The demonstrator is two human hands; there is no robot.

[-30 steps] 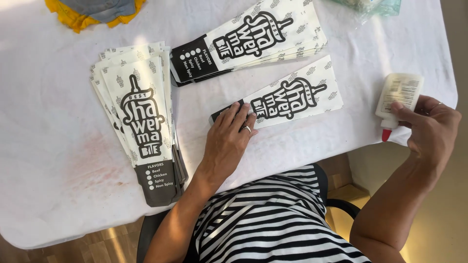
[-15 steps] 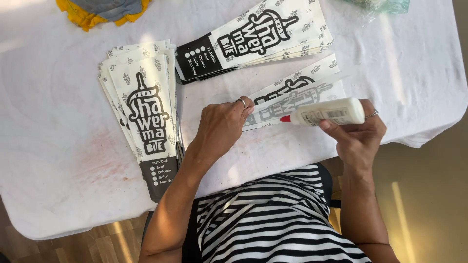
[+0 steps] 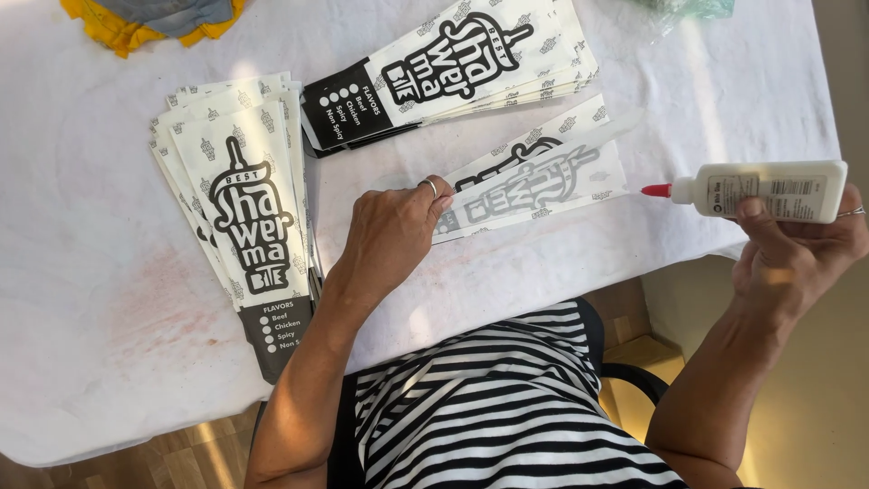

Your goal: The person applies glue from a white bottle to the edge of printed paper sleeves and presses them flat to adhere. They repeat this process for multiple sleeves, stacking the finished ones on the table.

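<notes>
On white table point(image 3: 109, 380), at centre: folded paper sleeve point(image 3: 543, 177) laid flat, print showing faintly through from underside. Left hand point(image 3: 394, 235) spread flat, pressed on sleeve's near end; ring seen on one finger. Right hand point(image 3: 792, 258) held off table's right edge, clamped round white glue bottle point(image 3: 769, 190); red nozzle pointed toward sleeve, not touching it. Printed stack point(image 3: 244, 217) fanned left of hand. Second stack point(image 3: 453, 68) set beyond sleeve. Yellow cloth point(image 3: 127, 27) noted at far left corner.
</notes>
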